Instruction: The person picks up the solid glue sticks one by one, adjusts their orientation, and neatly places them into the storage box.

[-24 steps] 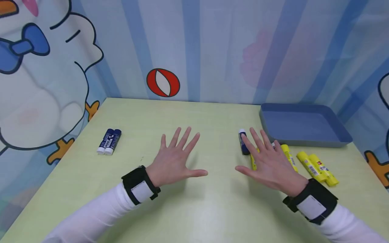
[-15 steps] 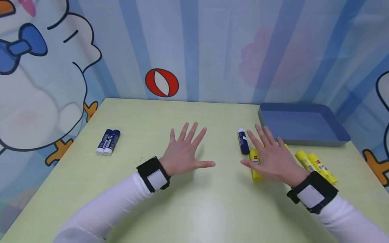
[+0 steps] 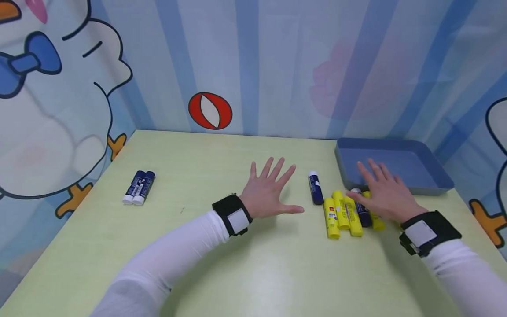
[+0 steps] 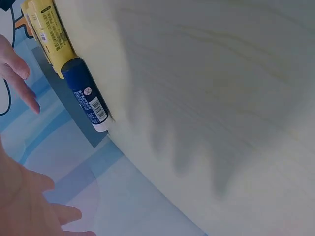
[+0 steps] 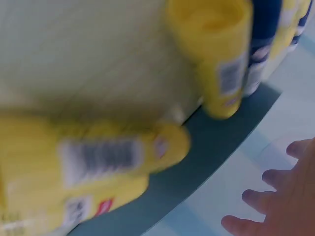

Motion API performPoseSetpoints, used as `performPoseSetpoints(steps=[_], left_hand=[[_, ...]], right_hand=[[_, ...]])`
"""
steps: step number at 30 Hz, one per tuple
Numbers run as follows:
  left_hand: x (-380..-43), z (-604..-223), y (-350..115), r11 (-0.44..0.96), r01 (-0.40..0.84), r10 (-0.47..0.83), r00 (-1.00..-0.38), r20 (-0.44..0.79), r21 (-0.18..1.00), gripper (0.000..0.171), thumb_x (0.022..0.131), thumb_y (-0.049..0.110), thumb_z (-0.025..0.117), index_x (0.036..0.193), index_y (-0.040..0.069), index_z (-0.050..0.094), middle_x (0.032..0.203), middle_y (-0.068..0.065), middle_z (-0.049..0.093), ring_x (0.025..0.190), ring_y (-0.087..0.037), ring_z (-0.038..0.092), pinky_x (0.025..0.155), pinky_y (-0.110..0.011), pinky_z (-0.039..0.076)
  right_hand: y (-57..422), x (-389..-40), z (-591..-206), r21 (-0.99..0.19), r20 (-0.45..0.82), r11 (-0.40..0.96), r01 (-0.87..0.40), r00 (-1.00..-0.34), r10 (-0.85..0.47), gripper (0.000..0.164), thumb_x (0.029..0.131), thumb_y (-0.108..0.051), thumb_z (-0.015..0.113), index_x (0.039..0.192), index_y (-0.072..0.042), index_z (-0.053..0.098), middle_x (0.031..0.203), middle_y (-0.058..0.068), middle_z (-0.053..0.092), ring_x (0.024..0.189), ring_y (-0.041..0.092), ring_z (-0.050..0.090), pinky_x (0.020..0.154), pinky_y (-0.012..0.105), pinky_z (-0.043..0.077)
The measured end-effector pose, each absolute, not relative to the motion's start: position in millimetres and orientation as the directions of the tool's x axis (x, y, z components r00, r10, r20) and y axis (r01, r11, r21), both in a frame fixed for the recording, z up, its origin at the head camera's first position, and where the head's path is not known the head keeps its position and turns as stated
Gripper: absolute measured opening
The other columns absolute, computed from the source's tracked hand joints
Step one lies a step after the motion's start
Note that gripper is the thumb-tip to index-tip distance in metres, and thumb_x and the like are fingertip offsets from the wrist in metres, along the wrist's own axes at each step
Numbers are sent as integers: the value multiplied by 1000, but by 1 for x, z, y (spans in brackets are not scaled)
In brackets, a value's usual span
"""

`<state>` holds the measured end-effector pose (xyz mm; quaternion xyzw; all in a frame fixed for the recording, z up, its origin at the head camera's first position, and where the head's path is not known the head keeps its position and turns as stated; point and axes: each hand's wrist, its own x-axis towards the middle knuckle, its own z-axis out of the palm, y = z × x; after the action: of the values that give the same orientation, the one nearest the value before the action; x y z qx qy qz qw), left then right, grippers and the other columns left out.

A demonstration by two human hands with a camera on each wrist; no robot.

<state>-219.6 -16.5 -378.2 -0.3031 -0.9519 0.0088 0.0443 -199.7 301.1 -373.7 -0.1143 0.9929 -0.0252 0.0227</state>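
Note:
My left hand (image 3: pixel 269 189) hovers over the middle of the table with its fingers spread, holding nothing. To its right, a single dark blue glue stick (image 3: pixel 315 188) with a white end lies alongside a row of yellow glue sticks (image 3: pixel 332 218). Over the right end of that row is my right hand (image 3: pixel 388 196), fingers spread and nothing in them. It partly covers another blue glue stick (image 3: pixel 362 213) and a yellow glue stick (image 3: pixel 377 221). In the right wrist view, blurred yellow glue sticks (image 5: pixel 98 152) lie close below the wrist.
A shallow blue-grey tray (image 3: pixel 443 190) stands at the back right, just behind the glue sticks. Two more blue glue sticks (image 3: pixel 144 188) lie side by side at the far left of the pale table (image 3: pixel 222 273). A printed curtain (image 3: pixel 277 66) hangs behind the table.
My left hand has moved right across the table. My right hand has shifted right towards the tray, uncovering several yellow glue sticks and a blue one.

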Motion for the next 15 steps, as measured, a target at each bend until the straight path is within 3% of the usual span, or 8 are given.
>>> performPoseSetpoints(steps=[8,15], left_hand=[[-231,-384,4,831,557,557,-829,51,-12,103,77,86,40,157,27,13,161,-10,13,146,-33,10,110,-66,11],[-242,-384,29,848,520,519,-854,39,99,102,77,86,40,157,28,13,161,-8,16,146,-30,13,111,-63,11]], right_hand=[[357,-206,-380,-101,-100,987,-127,-985,-137,94,95,-67,36,153,1,7,149,40,10,133,60,11,100,74,17],[386,-205,-382,-127,-142,981,-149,-976,-167,67,106,-41,30,151,6,15,146,41,17,130,60,19,101,70,22]])
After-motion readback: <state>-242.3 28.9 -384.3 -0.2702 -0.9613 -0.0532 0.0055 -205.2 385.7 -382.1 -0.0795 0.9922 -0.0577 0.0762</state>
